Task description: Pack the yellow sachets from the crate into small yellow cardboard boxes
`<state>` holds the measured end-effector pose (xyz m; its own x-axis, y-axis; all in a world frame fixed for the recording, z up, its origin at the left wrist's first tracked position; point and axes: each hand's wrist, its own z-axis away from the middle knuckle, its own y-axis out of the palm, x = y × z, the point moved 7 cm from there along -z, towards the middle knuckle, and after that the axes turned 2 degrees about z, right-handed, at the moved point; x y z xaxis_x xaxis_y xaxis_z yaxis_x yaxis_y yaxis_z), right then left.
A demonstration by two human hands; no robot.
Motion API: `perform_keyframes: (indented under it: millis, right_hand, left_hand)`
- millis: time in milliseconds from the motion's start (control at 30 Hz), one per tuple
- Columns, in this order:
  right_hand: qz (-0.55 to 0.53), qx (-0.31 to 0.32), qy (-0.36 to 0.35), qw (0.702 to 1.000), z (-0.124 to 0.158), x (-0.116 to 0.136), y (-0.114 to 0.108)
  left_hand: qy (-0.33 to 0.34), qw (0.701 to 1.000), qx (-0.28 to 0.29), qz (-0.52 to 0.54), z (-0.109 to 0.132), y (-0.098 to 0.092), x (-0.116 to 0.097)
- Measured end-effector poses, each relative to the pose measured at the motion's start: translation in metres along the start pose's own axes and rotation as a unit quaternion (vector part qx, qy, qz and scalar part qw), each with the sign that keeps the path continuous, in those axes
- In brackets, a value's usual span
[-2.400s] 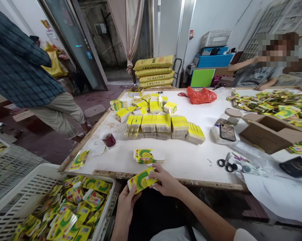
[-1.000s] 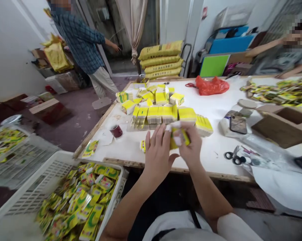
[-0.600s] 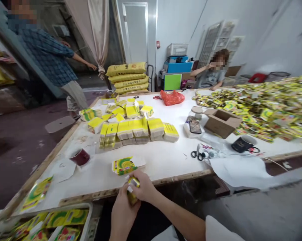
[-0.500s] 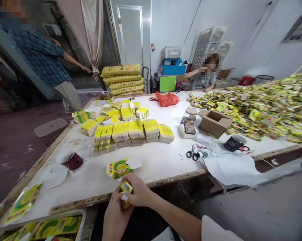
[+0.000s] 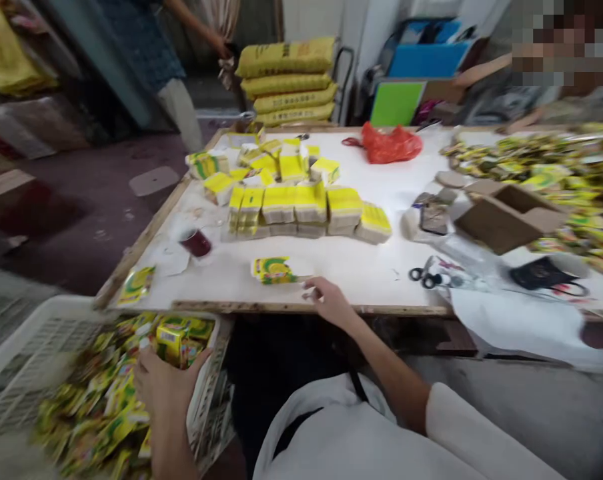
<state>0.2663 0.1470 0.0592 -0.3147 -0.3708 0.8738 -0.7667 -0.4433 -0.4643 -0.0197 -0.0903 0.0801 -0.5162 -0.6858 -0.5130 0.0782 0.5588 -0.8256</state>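
Observation:
My left hand (image 5: 164, 383) reaches into the white crate (image 5: 26, 347) at my lower left, fingers around a yellow-green packet (image 5: 171, 337) on top of the loose packets there. My right hand (image 5: 329, 300) rests at the table's front edge, fingers loosely curled, just right of a small pile of yellow-green packets (image 5: 273, 270); nothing shows in it. Behind the pile stand rows of stacked yellow bundles (image 5: 301, 203).
A dark red cup (image 5: 196, 242) sits left of the pile, scissors (image 5: 429, 278) and a black mug (image 5: 541, 275) to the right. A cardboard box (image 5: 504, 220), a phone (image 5: 433, 218), a red bag (image 5: 389, 143) and a heap of packets (image 5: 561, 170) lie farther back. Other people are at the far side.
Both hands were together on one packet at the table edge; now my left hand has dropped into the crate, and my right hand stays by the small pile. The camera swung left and down.

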Motion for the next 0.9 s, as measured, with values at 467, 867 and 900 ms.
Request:
perform_keyframes:
  millis: [467,867,900]
  right_hand:
    - [0.234,0.002,0.08,0.969,-0.087,-0.017,0.036]
    - [0.216,-0.012,0.08,0.973,-0.083,-0.018,0.053]
    - [0.204,-0.019,0.077,0.976,-0.081,-0.017,0.05]
  left_hand:
    - [-0.022,0.919,0.205,0.337,0.079,0.069,-0.071]
    - [-0.064,0.859,0.272,0.429,0.078,0.091,-0.073]
    - [-0.074,0.848,0.27,0.451,0.079,0.093,-0.073]
